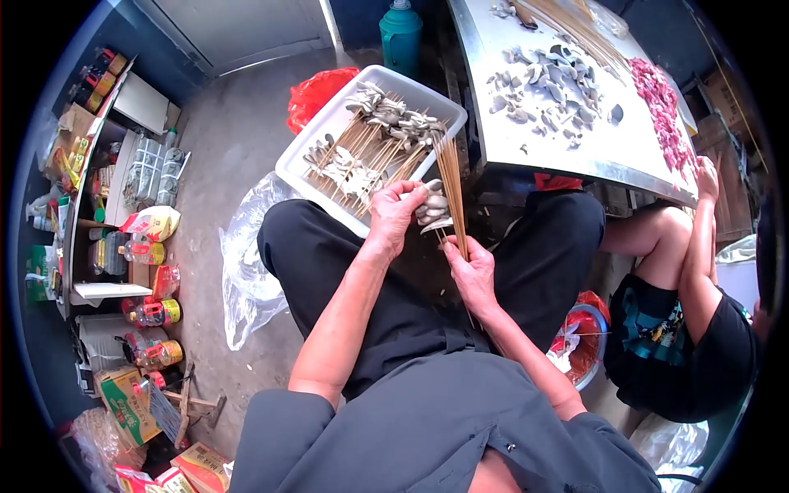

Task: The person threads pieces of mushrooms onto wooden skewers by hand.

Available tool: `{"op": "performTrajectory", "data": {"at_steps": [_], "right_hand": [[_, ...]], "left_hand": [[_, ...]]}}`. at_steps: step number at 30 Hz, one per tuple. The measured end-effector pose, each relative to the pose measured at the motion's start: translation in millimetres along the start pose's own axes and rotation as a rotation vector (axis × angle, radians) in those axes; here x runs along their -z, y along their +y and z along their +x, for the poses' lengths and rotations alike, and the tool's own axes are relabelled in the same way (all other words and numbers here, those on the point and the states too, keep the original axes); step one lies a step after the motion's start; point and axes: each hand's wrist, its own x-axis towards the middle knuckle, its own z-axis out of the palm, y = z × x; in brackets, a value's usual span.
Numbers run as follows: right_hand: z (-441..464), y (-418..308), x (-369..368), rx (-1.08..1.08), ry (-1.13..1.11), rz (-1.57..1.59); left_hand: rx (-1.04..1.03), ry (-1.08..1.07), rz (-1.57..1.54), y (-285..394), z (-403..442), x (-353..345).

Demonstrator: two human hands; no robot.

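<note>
My left hand (396,215) is closed, its thumb and fingers pinching grey-white pieces (431,205) that look like oyster mushroom, threaded on a skewer. Just below and to the right, my right hand (472,273) is wrapped round a bundle of bamboo skewers (453,185) and the lower end of the threaded one. The bundle points up and away from me. Beyond my left hand, a white plastic tub (294,169) holds several finished skewers (370,148) of the same grey-white pieces, laid in rows.
A metal-topped table (526,152) at right bears loose grey pieces (559,82), more skewers (567,29) and pink meat strips (657,107). Another person's hand (707,178) touches its edge. A red bag (316,97), teal flask (400,37), clear plastic bag (255,263), bucket (593,361) and shelf (103,205) surround me.
</note>
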Motion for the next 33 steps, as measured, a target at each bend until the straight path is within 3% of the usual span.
{"op": "performTrajectory", "data": {"at_steps": [6, 10, 19, 26, 30, 33], "right_hand": [[4, 2, -5, -0.069, -0.051, 0.193], [3, -3, -7, -0.08, -0.007, 0.148], [8, -5, -7, -0.077, -0.02, 0.215], [4, -2, -2, -0.147, -0.084, 0.118], [-6, 3, 2, -0.156, -0.059, 0.185], [-1, 8, 4, -0.15, -0.071, 0.158]], "left_hand": [[0.009, 0.023, 0.107, -8, -2, -3], [0.07, -0.076, 0.117, -12, -5, -4], [0.007, -0.051, 0.021, -6, -5, -10], [-0.009, 0.0, 0.122, -16, -2, -5], [0.073, -0.111, 0.242, -14, -8, -7], [0.105, -0.114, 0.164, -17, -7, -7]]}}
